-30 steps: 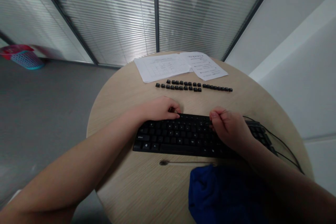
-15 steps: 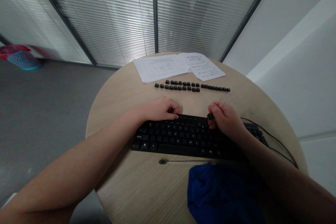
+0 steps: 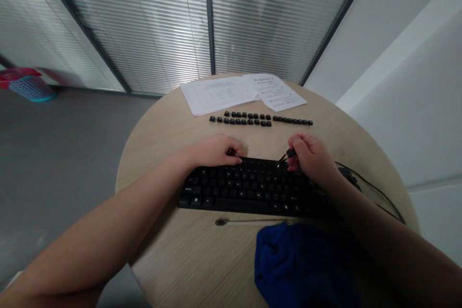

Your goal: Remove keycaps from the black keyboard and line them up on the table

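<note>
A black keyboard [image 3: 249,206] lies on the round wooden table, its upper row partly without keycaps. My left hand [image 3: 220,150] is closed on its back edge, thumb on top and fingers curled behind. In my right hand [image 3: 311,159] is a keycap puller [image 3: 290,153], pinched between thumb and fingers. Its thin prongs point down to the left, at the keyboard's upper row; whether they grip a key I cannot tell. Behind the keyboard, several loose black keycaps [image 3: 250,121] stand in rows. My right forearm hides the keyboard's right part.
White printed sheets [image 3: 220,96] lie at the table's far side. A thin brush [image 3: 221,222] and a crumpled blue cloth [image 3: 285,260] are in front of the keyboard. A black cable [image 3: 378,188] curves at the right. A blue basket with a red rim [image 3: 32,87] stands on the floor.
My right hand has turned, so the puller's prongs now show pointing down left toward the keys. My left hand keeps its hold on the keyboard. The view has shifted slightly.
</note>
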Demonstrator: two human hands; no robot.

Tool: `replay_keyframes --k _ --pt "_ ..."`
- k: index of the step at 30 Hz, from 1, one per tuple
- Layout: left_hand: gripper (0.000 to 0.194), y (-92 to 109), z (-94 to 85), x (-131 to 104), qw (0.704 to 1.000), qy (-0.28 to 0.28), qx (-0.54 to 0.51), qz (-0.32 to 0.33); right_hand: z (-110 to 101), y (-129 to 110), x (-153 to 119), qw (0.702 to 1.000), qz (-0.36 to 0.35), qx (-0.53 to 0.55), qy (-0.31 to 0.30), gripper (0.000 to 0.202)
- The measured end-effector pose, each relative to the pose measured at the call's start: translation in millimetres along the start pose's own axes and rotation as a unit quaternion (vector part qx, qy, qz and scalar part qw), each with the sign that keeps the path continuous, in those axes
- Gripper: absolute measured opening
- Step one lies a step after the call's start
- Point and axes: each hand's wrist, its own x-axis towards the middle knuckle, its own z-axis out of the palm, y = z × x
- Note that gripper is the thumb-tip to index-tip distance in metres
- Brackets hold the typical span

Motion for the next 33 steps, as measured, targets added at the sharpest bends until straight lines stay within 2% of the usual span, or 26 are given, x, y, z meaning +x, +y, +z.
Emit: replay_keyframes --k 3,6,7,9,13,15,18,23,25,28,31,33 --pt "0.022 2 -1.1 0 1.0 -0.007 0.001 -0.006 -6 -5 -9 0.994 -0.079 -0.059 0.046 0.034" --pt "0.02 2 -1.9 0 1.0 -0.003 0.004 0.001 -16 -14 -16 0.952 -0.239 -0.175 0.082 0.039" --pt "0.02 2 -1.9 0 1.0 -0.004 0.005 0.005 -18 -17 -17 0.933 -0.284 -0.207 0.076 0.038" --pt "0.02 1 -2.0 0 1.0 -0.005 0.006 0.011 -20 -19 -17 0.909 -0.33 -0.252 0.017 0.033" --pt "0.022 1 -2.9 -2 1.0 -0.002 0.018 0.006 -11 -13 -11 0.885 -0.313 -0.314 -0.143 0.033" --pt "0.023 3 -3.8 -3 1.0 -0.002 0.022 0.002 -5 -6 -7 0.872 -0.305 -0.336 -0.185 0.032" --pt "0.025 5 -4.8 -4 1.0 -0.001 0.023 0.001 1 0 -3 0.86 -0.302 -0.353 -0.209 0.027" --pt "0.029 4 -5.0 -4 1.0 0.01 0.027 0.009 2 1 -2 0.87 -0.292 -0.338 -0.208 0.018" --pt "0.03 7 -4.4 -4 0.998 0.043 0.036 0.016 2 0 -3 0.884 -0.286 -0.314 -0.192 0.014" --pt "0.03 19 -1.4 -5 0.995 0.095 0.015 0.024 4 -2 -7 0.911 -0.288 -0.264 -0.135 0.009" --pt "0.031 33 5.4 -6 0.989 0.12 -0.075 0.033 8 -2 -10 0.919 -0.336 -0.193 -0.067 0.005" --pt "0.034 41 10.6 -5 0.982 0.12 -0.14 0.038 10 -1 -12 0.906 -0.396 -0.144 -0.034 0.009"
